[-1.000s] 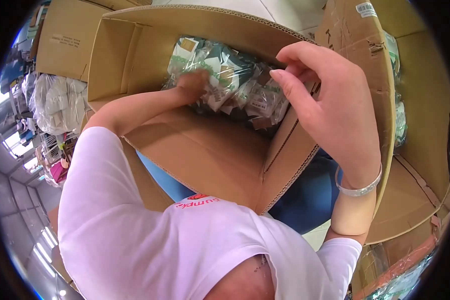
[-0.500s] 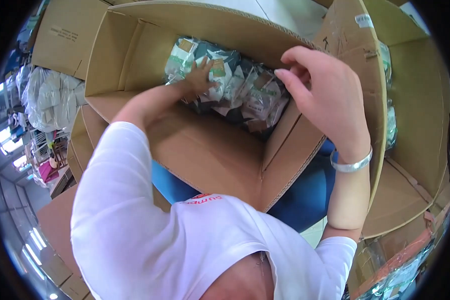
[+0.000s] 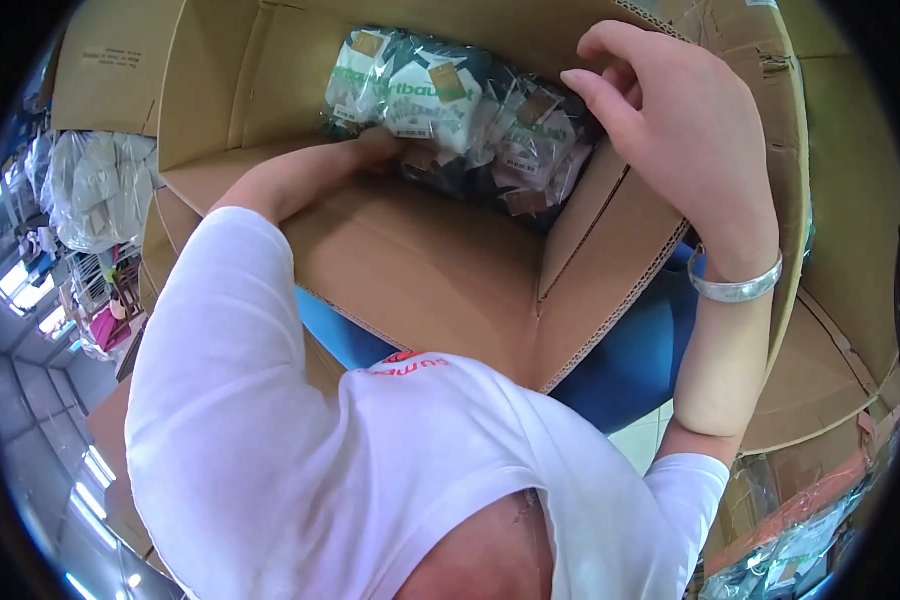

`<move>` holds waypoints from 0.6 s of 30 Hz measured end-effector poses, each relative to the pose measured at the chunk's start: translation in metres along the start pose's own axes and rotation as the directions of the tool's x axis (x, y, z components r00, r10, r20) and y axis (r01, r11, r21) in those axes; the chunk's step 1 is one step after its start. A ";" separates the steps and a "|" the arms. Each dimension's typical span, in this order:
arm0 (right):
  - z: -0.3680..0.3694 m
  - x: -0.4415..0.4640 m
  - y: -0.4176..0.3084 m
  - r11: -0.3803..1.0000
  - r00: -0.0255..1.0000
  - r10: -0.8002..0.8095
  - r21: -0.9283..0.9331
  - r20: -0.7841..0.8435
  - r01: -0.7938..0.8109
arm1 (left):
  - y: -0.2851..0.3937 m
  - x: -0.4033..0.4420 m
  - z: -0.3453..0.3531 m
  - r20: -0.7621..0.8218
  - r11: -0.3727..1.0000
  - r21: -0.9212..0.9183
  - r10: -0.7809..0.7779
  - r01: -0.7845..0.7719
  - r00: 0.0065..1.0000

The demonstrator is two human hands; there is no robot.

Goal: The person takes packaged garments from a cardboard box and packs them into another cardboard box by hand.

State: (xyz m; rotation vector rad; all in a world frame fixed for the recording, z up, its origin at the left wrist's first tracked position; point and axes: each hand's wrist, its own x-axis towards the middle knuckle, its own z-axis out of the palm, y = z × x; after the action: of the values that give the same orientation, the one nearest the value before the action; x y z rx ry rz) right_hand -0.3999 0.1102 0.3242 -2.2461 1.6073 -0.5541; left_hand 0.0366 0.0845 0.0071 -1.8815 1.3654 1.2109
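Observation:
Clear plastic bags of folded garments (image 3: 432, 105), white and dark with green lettering and brown tags, lie along the far wall of the open cardboard box (image 3: 410, 255). My left hand (image 3: 378, 148) is down in the box at the near edge of the middle bag; its fingers are hidden or too dim to make out. Over the box's right side hangs my right hand (image 3: 680, 130), fingers loosely curled and thumb apart, with nothing in it. The nearest thing to it is the right-hand bag (image 3: 538, 135), just left of the thumb.
Another open carton (image 3: 855, 190) stands on the right. At the lower right lies a carton holding plastic-wrapped goods (image 3: 795, 545). A closed carton (image 3: 105, 75) and a pile of plastic-wrapped white items (image 3: 95, 190) are on the left. My blue-clad legs (image 3: 620, 350) show below the box.
My left hand has moved from lying spread on top of the bags to their near edge. The bags look flatter and more evenly laid. My right hand keeps its curled pose above the side.

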 end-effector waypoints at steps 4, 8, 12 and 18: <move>-0.005 0.001 0.005 0.999 1.000 -0.007 -0.050 -0.020 0.006 | -0.026 0.060 -0.011 -0.144 0.712 0.671 0.399 -0.207 0.906; -0.001 0.000 0.003 1.000 1.000 -0.011 -0.004 -0.009 0.011 | -0.040 0.068 -0.025 -0.008 0.453 0.891 0.072 -0.026 0.997; -0.004 0.002 0.004 1.000 0.999 0.012 0.002 0.030 -0.012 | 0.053 -0.073 -0.018 -0.090 0.385 0.919 0.408 -0.081 0.908; -0.003 0.008 -0.002 0.997 0.994 0.082 -0.010 0.074 -0.081 | 0.122 -0.045 0.009 0.002 0.273 0.955 0.394 -0.120 0.919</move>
State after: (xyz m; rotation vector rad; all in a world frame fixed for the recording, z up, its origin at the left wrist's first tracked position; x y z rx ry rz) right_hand -0.3976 0.1030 0.3291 -2.1678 1.6572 -0.4389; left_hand -0.0840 0.0688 0.0533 -0.9025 1.9565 0.0486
